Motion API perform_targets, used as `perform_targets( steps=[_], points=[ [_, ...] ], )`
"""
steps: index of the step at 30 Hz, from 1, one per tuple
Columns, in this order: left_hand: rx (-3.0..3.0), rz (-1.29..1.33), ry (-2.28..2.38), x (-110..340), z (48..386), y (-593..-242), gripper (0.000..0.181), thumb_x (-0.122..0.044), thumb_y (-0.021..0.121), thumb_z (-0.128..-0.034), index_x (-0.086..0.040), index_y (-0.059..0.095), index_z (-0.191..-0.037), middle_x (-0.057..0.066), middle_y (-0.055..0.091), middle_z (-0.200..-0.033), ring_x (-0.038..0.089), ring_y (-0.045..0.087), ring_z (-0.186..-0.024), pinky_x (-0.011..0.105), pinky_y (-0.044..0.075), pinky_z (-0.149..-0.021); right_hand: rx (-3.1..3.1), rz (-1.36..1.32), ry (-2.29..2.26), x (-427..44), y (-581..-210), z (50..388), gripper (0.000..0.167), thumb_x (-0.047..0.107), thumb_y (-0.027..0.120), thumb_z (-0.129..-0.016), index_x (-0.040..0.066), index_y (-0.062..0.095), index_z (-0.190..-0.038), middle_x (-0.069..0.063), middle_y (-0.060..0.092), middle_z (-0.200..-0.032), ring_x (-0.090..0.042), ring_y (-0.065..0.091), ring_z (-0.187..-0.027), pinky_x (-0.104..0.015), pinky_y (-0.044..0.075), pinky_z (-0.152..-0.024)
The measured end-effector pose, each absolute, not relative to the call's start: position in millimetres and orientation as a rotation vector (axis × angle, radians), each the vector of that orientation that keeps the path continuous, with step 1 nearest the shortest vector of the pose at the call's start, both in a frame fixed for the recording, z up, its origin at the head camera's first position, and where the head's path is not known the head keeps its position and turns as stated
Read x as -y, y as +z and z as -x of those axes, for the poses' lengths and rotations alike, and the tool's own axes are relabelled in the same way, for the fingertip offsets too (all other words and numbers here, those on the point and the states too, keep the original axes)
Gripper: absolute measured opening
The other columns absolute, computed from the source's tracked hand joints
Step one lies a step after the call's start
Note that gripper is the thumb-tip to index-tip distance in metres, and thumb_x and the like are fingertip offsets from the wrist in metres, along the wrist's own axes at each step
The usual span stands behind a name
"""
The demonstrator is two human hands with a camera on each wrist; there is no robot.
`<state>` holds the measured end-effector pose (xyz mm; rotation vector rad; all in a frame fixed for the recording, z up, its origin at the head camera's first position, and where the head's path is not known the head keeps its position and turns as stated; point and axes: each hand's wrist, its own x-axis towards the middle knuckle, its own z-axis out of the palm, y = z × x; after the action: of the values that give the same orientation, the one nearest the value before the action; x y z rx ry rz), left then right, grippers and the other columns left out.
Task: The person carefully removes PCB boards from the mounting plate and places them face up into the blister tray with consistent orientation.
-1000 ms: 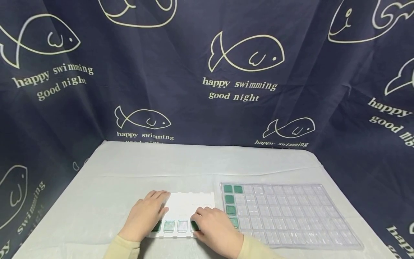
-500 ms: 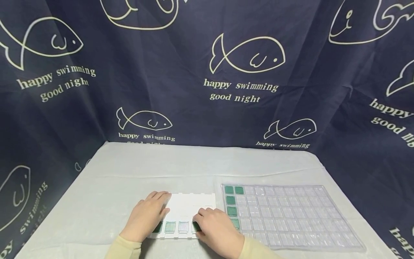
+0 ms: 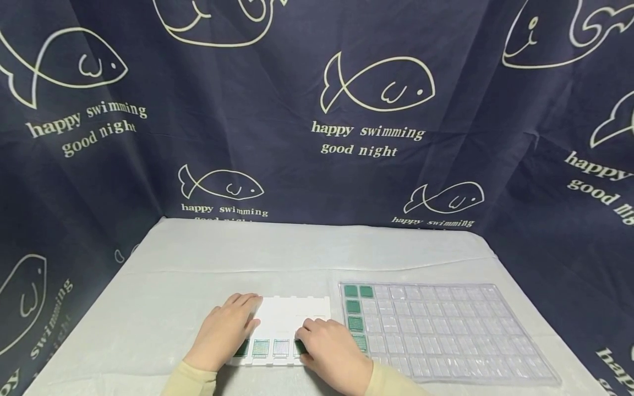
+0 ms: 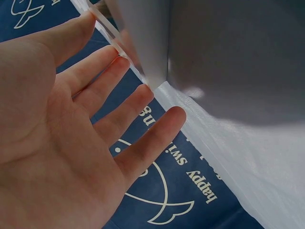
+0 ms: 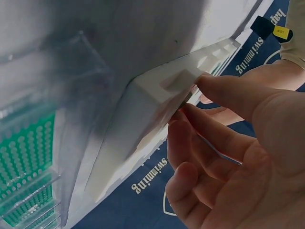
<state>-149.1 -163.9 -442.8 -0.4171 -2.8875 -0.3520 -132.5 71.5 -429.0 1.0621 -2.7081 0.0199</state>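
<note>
A white rectangular holder [image 3: 282,313] lies at the front middle of the table. Along its near side sit several small perforated circuit boards [image 3: 261,347] in a row, most of them green. My left hand [image 3: 225,330] rests on the holder's left end, and in the left wrist view its fingers are nearly straight along the edge. At the right end, my right hand [image 3: 332,346] pinches a green circuit board [image 3: 299,347] at the last slot. Thumb and index finger of the right hand [image 5: 228,143] meet at that board's thin edge in the right wrist view; its rest is hidden.
Right of the holder lies a clear plastic compartment tray [image 3: 446,379]. Green boards [image 3: 352,307] fill several cells in its left column, plus one more in the top row. A dark blue curtain [image 3: 297,181] with fish prints hangs behind the white-covered table [image 3: 163,308].
Both hands stay nearly in place on the holder and the board. The head view has shifted only slightly.
</note>
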Motion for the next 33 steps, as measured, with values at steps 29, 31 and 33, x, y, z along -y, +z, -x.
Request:
perform_targets(
  steps=[29, 31, 33],
  points=[
    [2.873, 0.418, -0.365, 163.8, 148.3, -444.0, 0.045, -0.027, 0.079, -0.0881, -0.012, 0.068, -0.129, 0.002, 0.069, -0.131, 0.023, 0.064, -0.120, 0.044, 0.059, -0.077, 2.729, -1.066, 0.041, -71.5, -427.6, 133.8, 0.022, 0.031, 0.087, -0.076, 0.021, 0.074, -0.090, 0.013, 0.064, -0.081, -0.001, 0.058, -0.070, -0.018, 0.040, -0.057],
    [2.869, 0.421, -0.364, 163.9, 148.5, -444.3, 0.045, -0.027, 0.079, -0.0880, -0.012, 0.068, -0.129, 0.002, 0.069, -0.131, 0.023, 0.064, -0.120, 0.044, 0.059, -0.077, 2.731, -1.067, 0.047, -71.3, -427.0, 133.5, 0.022, 0.031, 0.088, -0.076, 0.021, 0.074, -0.090, 0.013, 0.064, -0.081, -0.001, 0.058, -0.070, -0.017, 0.041, -0.057],
    [2.871, 0.419, -0.365, 164.0, 148.6, -444.5, 0.045, -0.027, 0.079, -0.0881, -0.012, 0.068, -0.129, 0.002, 0.069, -0.131, 0.023, 0.064, -0.120, 0.044, 0.059, -0.077, 2.731, -1.068, 0.046, -71.2, -426.3, 133.2, 0.023, 0.030, 0.088, -0.075, 0.021, 0.075, -0.091, 0.013, 0.064, -0.081, 0.000, 0.058, -0.070, -0.017, 0.041, -0.057]
  ],
)
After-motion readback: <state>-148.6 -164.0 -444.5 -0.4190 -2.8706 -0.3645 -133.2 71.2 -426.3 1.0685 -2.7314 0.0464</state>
